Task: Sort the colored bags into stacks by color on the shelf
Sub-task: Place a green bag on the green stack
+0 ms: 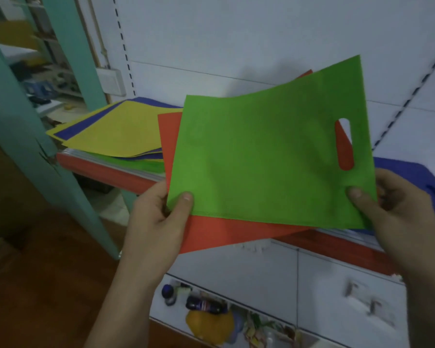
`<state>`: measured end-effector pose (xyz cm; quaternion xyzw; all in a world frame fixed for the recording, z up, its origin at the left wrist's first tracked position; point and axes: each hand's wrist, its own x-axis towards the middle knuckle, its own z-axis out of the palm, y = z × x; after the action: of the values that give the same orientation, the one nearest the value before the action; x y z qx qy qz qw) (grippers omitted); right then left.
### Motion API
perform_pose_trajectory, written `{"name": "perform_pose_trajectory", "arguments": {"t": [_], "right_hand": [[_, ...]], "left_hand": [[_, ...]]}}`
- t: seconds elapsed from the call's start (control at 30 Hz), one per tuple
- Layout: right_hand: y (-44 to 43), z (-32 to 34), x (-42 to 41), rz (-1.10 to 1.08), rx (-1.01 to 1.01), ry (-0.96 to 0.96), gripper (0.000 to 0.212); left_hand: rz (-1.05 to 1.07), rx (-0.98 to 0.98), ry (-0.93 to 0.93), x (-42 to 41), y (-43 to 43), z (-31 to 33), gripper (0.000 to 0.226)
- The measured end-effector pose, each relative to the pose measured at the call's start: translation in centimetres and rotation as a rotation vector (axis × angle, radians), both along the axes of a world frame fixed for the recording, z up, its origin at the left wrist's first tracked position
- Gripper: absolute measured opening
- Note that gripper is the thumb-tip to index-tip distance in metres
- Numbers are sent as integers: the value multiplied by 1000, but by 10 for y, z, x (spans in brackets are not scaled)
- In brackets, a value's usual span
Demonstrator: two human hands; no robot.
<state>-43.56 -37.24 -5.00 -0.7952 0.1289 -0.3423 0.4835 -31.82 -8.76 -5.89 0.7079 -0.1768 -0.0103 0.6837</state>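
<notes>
Left hand [158, 217] and right hand [397, 204] each pinched the green bag [269, 156], thumbs on top, over a red bag [226, 234], seemingly gripped too.

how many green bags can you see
2: one green bag held by left hand and right hand; second green bag low in mixed pile; more may be hidden.
</notes>
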Motion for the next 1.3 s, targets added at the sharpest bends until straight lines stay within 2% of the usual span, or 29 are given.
{"name": "perform_pose_trajectory", "arguments": {"t": [0.13,0.23,0.3,0.5,0.73,0.83,1.03,1.17,1.3], "right_hand": [[-36,-1,-35,-91,47,-16,24],[-76,-2,-76,-186,28,-22,22],[-105,-5,-109,-245,38,-47,26],[-209,-15,-227,-360,42,-50,27],[-312,-19,-335,-512,20,-71,31],[-342,-20,-362,-609,-26,-42,34],[-391,-21,-397,-663,-29,33,38],[-411,-26,-404,-677,5,79,36],[-424,-27,-398,-693,-20,175,25]], "left_hand": [[-100,12,-77,-26,-39,4,47],[-139,-4,-54,-51,-84,5,85],[-178,15,-85,-74,-118,8,99],[-199,262,-298,-155,-237,5,73],[-253,300,-348,-245,-369,-5,80],[-281,321,-298,-263,-407,-11,76],[-278,340,-234,-281,-475,-13,40],[-241,426,-304,-287,-502,-11,28],[-162,560,-392,-290,-513,-15,17]]}}
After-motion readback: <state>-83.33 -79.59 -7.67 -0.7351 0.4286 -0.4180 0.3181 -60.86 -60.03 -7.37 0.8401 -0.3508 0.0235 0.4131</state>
